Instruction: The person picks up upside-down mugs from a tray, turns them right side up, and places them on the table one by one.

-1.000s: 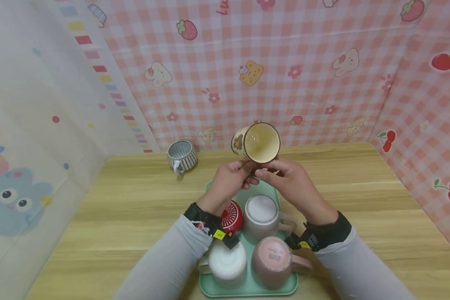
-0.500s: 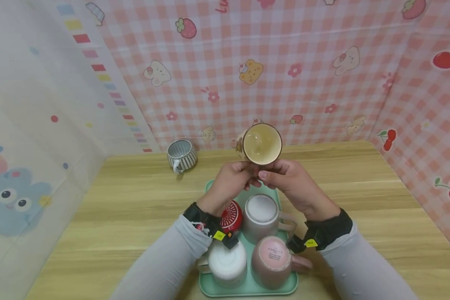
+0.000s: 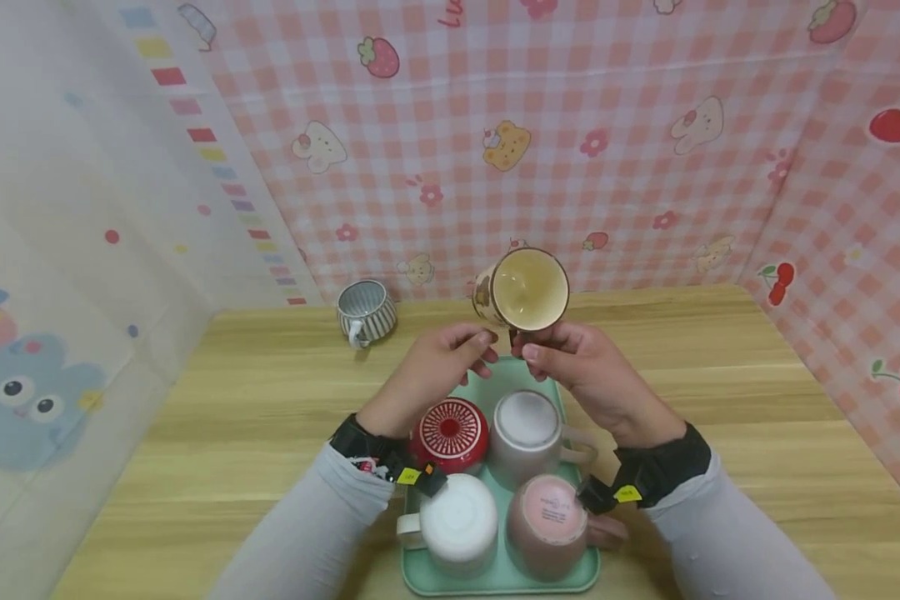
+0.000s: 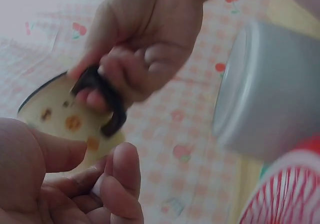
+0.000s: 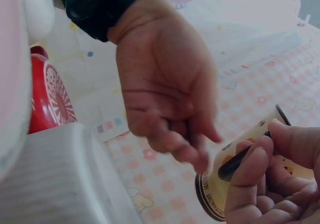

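Observation:
A cream mug (image 3: 529, 288) with a dark rim and printed pictures is held up beyond the tray, its mouth toward me. My right hand (image 3: 587, 368) grips its dark handle (image 4: 102, 98), fingers curled through the loop in the left wrist view. My left hand (image 3: 444, 360) is just left of the handle with loosely bent fingers and nothing in them. In the right wrist view, a gap shows between the left hand (image 5: 162, 87) and the handle (image 5: 235, 165). Beneath the wrists lies a green tray (image 3: 501, 575) of upside-down cups.
On the tray are a red cup (image 3: 450, 433), a white mug (image 3: 459, 521), a greyish mug (image 3: 527, 433) and a pink mug (image 3: 547, 525). A striped grey cup (image 3: 367, 315) stands upright at the back left of the wooden table (image 3: 270, 417), near the checked cloth wall (image 3: 420, 150).
My left hand has let go of the mug's handle and drawn back to the left, uncovering the red cup. The mug, now in the right hand alone, has shifted slightly right.

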Tool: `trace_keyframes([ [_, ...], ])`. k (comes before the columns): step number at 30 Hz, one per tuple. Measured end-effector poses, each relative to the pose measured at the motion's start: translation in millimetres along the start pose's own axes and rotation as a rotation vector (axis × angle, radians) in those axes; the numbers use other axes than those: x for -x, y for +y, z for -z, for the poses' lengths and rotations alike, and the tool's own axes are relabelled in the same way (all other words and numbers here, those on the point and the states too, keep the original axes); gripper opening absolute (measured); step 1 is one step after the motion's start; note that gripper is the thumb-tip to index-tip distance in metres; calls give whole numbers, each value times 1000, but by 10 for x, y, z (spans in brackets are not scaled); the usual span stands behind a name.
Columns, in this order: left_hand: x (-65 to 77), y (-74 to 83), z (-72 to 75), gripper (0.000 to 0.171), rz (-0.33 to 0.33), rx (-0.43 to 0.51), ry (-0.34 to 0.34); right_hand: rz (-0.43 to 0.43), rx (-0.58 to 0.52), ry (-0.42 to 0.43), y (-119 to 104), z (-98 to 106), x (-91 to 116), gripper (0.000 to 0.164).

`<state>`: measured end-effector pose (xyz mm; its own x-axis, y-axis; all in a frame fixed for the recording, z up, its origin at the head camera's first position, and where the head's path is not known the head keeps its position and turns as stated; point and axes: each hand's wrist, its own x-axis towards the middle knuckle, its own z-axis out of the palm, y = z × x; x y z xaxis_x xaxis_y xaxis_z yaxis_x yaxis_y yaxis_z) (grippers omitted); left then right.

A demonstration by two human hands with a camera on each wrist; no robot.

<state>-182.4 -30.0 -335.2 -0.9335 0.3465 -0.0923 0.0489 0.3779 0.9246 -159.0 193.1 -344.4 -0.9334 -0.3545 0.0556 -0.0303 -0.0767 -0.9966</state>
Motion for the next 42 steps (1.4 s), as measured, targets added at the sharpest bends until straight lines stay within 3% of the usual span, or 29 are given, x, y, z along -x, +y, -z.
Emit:
trace_keyframes([
  [7, 154, -131, 320, 33, -25, -100, 131, -17, 37, -2, -150, -24, -50, 11],
  [12, 239, -289, 507, 39, -13, -228, 255, -65, 14, -30, -298, -79, -281, 10],
  [16, 251, -450, 602, 43, -4, -324, 320, -154, 0, -40, -348, -184, -531, 15],
  [20, 280, -573, 675, 44, 19, -373, 342, -257, 7, -45, -350, -327, -769, 20],
  [30, 296, -721, 768, 41, 30, -414, 356, -375, 78, -89, -248, -510, -1370, 15],
  [35, 281, -767, 791, 40, 22, -433, 358, -462, 66, -47, -101, -556, -1630, 16],
  [42, 292, -792, 826, 41, 1, -432, 362, -549, 70, -7, 155, -639, -1870, 30],
])
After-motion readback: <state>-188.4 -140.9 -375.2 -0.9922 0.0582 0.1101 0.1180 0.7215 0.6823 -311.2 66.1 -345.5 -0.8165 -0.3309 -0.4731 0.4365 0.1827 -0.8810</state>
